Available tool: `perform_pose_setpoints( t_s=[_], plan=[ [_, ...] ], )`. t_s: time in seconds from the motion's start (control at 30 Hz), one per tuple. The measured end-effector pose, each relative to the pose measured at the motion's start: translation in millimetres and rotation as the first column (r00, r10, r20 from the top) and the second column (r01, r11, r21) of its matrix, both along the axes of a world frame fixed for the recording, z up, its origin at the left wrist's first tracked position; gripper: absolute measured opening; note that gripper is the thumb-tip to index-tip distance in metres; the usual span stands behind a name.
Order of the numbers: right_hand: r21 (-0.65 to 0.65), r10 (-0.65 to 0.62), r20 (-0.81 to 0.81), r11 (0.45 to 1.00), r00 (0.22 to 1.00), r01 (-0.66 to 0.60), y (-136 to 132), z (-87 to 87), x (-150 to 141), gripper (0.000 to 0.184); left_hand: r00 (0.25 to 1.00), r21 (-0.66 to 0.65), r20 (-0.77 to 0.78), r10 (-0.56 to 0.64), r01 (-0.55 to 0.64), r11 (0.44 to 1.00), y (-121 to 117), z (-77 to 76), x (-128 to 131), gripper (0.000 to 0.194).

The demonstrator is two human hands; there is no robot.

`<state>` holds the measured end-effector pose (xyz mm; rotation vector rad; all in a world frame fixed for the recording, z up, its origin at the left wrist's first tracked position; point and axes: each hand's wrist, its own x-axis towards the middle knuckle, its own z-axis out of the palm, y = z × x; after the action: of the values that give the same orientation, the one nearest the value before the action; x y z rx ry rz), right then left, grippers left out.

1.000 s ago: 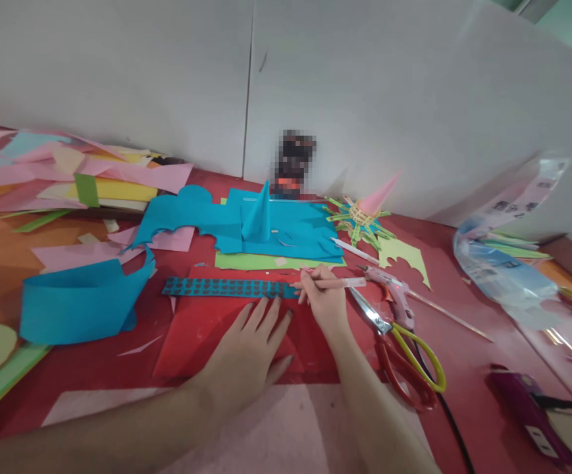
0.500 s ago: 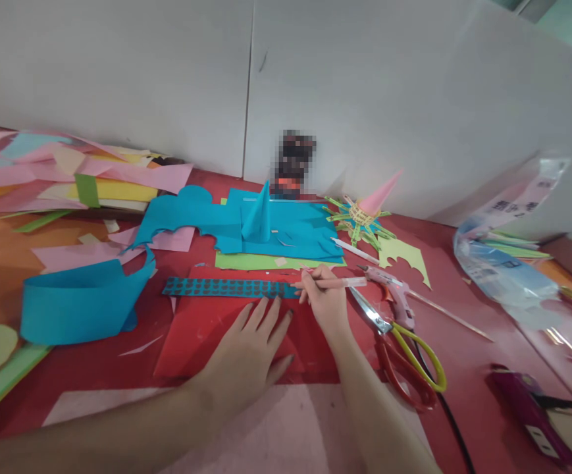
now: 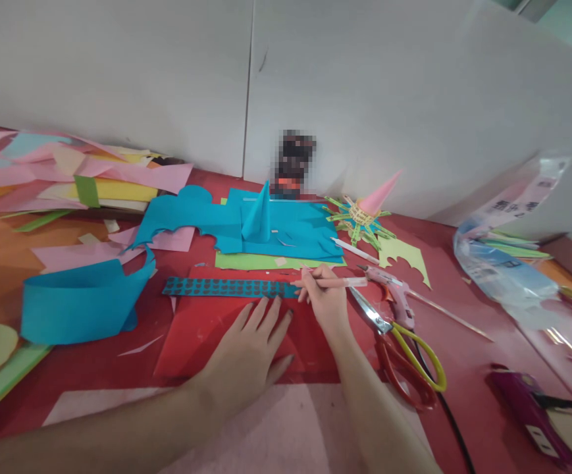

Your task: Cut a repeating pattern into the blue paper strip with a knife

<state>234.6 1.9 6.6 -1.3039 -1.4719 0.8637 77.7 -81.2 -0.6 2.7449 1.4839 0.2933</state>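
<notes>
A blue paper strip (image 3: pixel 216 287) covered in rows of dark curved marks lies across a red sheet (image 3: pixel 191 342). My left hand (image 3: pixel 249 342) rests flat on the red sheet, fingers spread, its fingertips at the strip's lower edge. In my right hand (image 3: pixel 328 303) is a light pinkish pen (image 3: pixel 345 282), pinched between the fingers with its tip at the strip's right part. The strip's right end is partly hidden by that hand. Beside my right wrist lie scissors (image 3: pixel 389 329) with one yellow and one red handle.
Behind the strip, a blue cone (image 3: pixel 259 217) stands on blue paper (image 3: pixel 305 230). A pink glue gun (image 3: pixel 397 296) lies to the right, with a pink cone (image 3: pixel 379 192) on clothespins beyond it. At left are a blue paper band (image 3: pixel 73 309) and piled coloured paper (image 3: pixel 132 187).
Almost nothing differs. Both hands, the pen and the strip keep practically the same places.
</notes>
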Motion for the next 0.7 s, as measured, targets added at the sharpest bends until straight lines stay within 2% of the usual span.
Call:
perform_pose_setpoints(
  t_s=[0.7],
  plan=[
    [0.009,-0.063,0.015,0.998,0.998,0.063,-0.4,0.4,-0.3,0.028,1.0,-0.007,0.005,0.002,-0.002,1.0,0.0,-0.8,0.1,0.052]
  ],
)
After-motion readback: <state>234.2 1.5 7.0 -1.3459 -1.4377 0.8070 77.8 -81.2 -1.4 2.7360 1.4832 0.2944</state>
